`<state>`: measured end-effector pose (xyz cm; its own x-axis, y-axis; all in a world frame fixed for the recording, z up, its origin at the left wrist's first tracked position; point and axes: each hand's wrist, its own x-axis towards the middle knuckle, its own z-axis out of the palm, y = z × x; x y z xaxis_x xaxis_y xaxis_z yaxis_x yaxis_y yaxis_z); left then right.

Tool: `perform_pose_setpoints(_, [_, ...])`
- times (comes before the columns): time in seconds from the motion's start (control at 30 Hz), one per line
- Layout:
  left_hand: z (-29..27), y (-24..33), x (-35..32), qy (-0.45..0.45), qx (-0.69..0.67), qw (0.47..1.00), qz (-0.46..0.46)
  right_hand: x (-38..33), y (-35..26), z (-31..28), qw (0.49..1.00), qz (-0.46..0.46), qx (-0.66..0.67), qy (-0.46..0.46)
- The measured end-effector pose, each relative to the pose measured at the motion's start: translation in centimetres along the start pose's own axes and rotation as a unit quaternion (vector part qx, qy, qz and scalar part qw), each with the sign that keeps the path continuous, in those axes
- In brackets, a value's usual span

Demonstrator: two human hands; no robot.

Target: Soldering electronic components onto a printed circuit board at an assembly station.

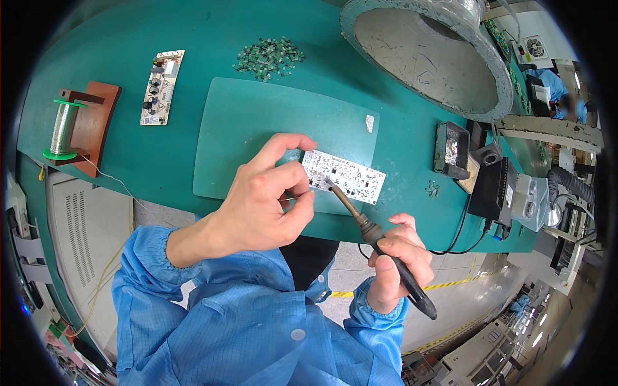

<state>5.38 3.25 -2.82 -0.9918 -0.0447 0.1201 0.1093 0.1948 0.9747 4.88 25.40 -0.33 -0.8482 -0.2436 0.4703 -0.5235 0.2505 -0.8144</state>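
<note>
My right hand (402,260) grips a soldering iron (407,280) by its dark handle. The iron's tip meets the white printed circuit board (360,179) near its left half. My left hand (264,199) is closed, with thumb and fingers pinching a thin solder wire (289,198), of which only a short piece shows. Its index finger reaches to the board's upper left corner. Under the board lies a pale green mat (257,119) on the green table.
A solder spool (64,128) on a brown stand is at far left. Another circuit board (161,90) lies beside a pile of small green parts (269,58). A large round extraction hood (428,58) overhangs the right back. Rightward are a black tray (452,149) and black box (494,193).
</note>
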Motion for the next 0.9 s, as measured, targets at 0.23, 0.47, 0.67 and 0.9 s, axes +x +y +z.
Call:
perform_pose_setpoints(0.23, [0.0,-0.3,-0.1,-0.018,-0.003,1.0,0.014,0.5,0.2,-0.6,0.999,0.023,0.043,-0.018])
perform_pose_setpoints(0.47, [0.2,-0.2,0.0,0.013,0.041,0.999,0.019,0.5,0.4,-0.5,0.997,0.031,0.049,-0.046])
perform_pose_setpoints(0.67, [0.2,-0.5,0.1,0.016,0.059,0.998,0.033,0.2,0.3,0.2,0.999,0.02,0.016,-0.021])
perform_pose_setpoints(0.9, [0.2,-0.3,-0.2,0.015,0.006,1.0,0.009,0.6,0.6,-0.8,0.997,0.031,0.076,0.005])
